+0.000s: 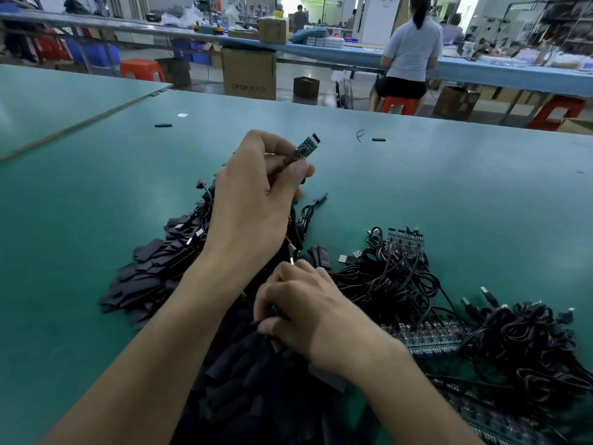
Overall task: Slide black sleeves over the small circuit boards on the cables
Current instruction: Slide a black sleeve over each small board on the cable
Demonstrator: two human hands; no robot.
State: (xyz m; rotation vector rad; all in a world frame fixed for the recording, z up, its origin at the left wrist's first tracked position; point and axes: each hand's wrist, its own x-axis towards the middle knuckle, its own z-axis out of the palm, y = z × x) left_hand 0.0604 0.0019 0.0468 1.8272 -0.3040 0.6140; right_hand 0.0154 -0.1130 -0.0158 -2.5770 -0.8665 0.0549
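Far side: I see open counter [465,194], with one stray sleeve [378,139] on it.
Near centre: sleeve pile [256,396] blocks low passes.
Right: cable tangle [529,342] crowds my path.
Left: open counter beside the pile.

I see one bare green circuit board [306,147] raised, tipped toward one o'clock; loose black sleeves [256,380] heaped at six, coiled cables [398,284] at four.

Light: cool, even, overhead; shadows faint. Glare: blown-out rear opening [301,4], pale sheen on green table [449,187]. Blur: right hand [301,313] smeared; black sleeves [256,380] near bottom edge soft, detail-less. Edges: wide-angle bowing.
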